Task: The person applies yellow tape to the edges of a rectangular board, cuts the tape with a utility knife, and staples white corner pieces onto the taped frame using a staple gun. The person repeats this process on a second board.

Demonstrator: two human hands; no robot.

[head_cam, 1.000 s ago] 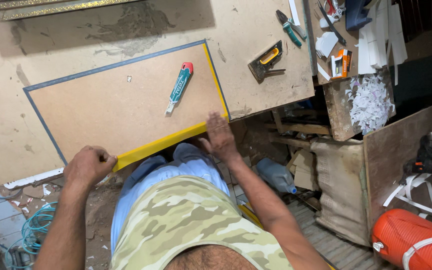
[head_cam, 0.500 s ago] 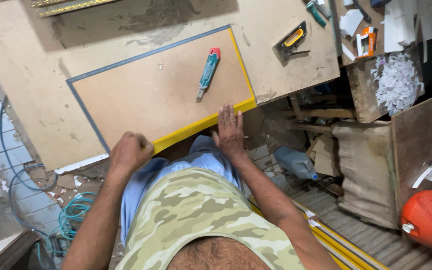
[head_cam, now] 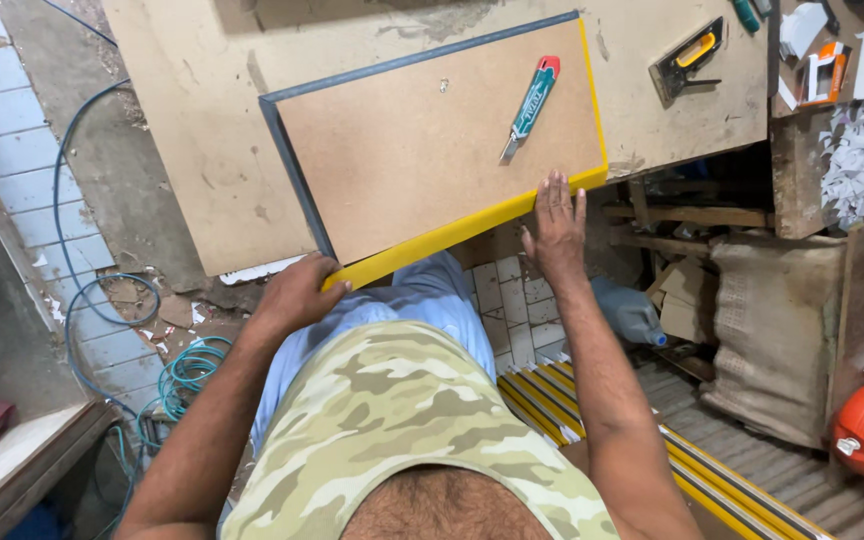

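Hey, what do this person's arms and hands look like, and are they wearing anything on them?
Both arms are bare from shoulder to fingertips: no sleeves reach them, and no gloves, watch or rings are visible on the left hand or the right hand. The forearms are hairy. The top is a sleeveless camouflage shirt in pale green and tan, worn with light blue trousers.

Light: bright, even, from overhead.
Shadows: soft, dark under the workbench [head_cam: 202, 150].
Focus: sharp; edges bowed.
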